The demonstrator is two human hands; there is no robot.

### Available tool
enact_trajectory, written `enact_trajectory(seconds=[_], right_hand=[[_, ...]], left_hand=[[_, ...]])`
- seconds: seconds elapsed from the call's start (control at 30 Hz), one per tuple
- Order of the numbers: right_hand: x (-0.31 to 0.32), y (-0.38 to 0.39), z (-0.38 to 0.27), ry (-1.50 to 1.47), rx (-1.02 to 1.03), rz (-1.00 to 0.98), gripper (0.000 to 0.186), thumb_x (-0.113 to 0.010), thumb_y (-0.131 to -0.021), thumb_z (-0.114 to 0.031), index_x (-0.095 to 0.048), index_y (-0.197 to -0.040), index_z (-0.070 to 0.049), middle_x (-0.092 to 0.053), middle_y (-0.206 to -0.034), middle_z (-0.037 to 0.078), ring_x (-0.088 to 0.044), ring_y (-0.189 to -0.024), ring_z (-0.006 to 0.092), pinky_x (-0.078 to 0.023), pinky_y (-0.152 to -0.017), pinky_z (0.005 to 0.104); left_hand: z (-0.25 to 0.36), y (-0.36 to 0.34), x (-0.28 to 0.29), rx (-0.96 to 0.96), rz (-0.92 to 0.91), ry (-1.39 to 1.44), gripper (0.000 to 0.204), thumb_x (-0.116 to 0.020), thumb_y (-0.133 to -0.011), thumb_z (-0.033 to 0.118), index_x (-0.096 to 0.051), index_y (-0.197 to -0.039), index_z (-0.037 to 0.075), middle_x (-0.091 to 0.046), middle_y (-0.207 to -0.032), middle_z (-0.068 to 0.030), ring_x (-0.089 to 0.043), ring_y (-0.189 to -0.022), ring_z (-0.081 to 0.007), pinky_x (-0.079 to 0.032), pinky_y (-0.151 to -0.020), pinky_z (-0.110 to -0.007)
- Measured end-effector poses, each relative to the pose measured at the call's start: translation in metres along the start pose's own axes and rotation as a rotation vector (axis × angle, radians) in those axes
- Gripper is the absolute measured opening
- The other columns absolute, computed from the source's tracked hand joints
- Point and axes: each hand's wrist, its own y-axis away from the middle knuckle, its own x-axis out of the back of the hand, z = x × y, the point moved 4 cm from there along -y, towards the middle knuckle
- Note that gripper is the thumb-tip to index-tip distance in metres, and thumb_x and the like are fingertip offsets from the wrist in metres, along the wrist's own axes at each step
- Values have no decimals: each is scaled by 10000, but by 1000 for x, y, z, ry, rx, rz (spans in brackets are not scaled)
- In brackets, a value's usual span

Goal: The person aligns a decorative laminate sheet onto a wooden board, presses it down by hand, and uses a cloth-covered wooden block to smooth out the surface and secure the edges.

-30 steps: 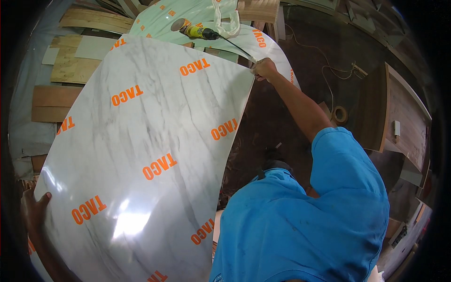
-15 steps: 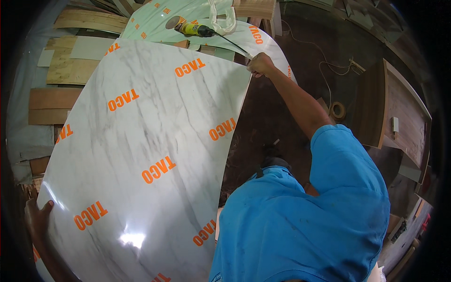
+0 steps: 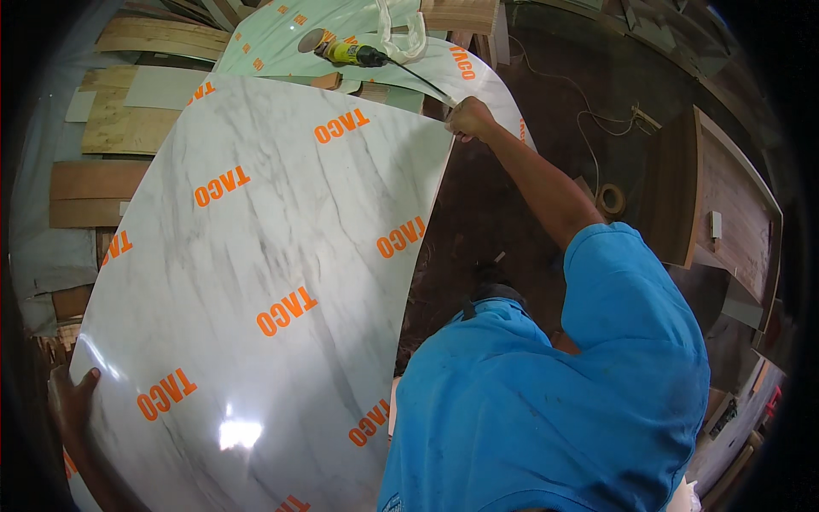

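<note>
A large white marble-patterned sheet (image 3: 239,247) printed with repeated orange lettering fills the middle and lower left. My left hand (image 3: 72,392) grips its left edge low in the view, thumb on the face and fingers mostly hidden round the edge. My right hand (image 3: 469,119) is closed on its upper right corner, arm stretched forward. Just beyond, a similar printed sheet (image 3: 495,94) lies under a yellow-green disc power tool (image 3: 350,53), whose dark cord runs toward my right hand, and a crumpled white strap (image 3: 409,43).
Stacked wooden boards (image 3: 119,107) line the left. At right stands an open wood-grain box panel (image 3: 734,205). A tape roll (image 3: 611,200) and a pale cord (image 3: 580,119) lie on the dark floor (image 3: 554,77). My blue-shirted body fills the lower right.
The sheet's far edge and my right hand have shifted slightly left in view. My left hand sits slightly lower and further right in view. Both keep their grip on the sheet.
</note>
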Motion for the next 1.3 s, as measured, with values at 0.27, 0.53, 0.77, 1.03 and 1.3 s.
enact_trajectory(seconds=[0.27, 0.53, 0.77, 1.03, 1.3], right_hand=[[-2, 4, -1, -39, -10, -14, 165, -772, -729, -78, -716, -821, 47, -688, -710, 112, -675, -579, 176, -577, -496, 303], [-1, 8, 8, -136, -39, 54, 180, -797, -725, -92, -700, -809, 34, -693, -720, 108, -674, -583, 179, -563, -494, 310], [-2, 14, 13, -153, -14, 117, 275, -813, -762, -202, -681, -780, 39, -685, -726, 102, -663, -615, 172, -562, -526, 314], [-108, 156, 65, -691, -382, -125, 456, -698, -893, -414, -667, -1014, 24, -672, -792, 123, -672, -674, 238, -583, -628, 369], [-238, 381, 3, -775, -506, -996, 526, -680, -948, -317, -511, -1264, 68, -616, -1143, 246, -667, -1055, 330, -595, -858, 451]], left_hand=[[-3, 4, 1, -2, 8, 26, 630, -836, -715, 364, -616, -1087, -95, -639, -1064, -247, -635, -1003, -379, -484, -888, -455], [-1, 2, 1, -15, 18, 16, 658, -833, -714, 396, -614, -1082, -103, -656, -1068, -259, -653, -997, -375, -491, -875, -450], [-23, -7, -8, -42, 81, 32, 618, -824, -730, 403, -640, -1046, -95, -677, -1021, -241, -672, -940, -347, -503, -846, -436], [-19, -4, -17, -89, -74, 219, 556, -812, -774, 344, -656, -1108, -73, -700, -988, -179, -677, -841, -251, -519, -789, -389], [-44, -12, -32, -103, 119, 231, 599, -794, -802, 365, -627, -1155, -88, -679, -1061, -200, -654, -928, -276, -505, -834, -401]])
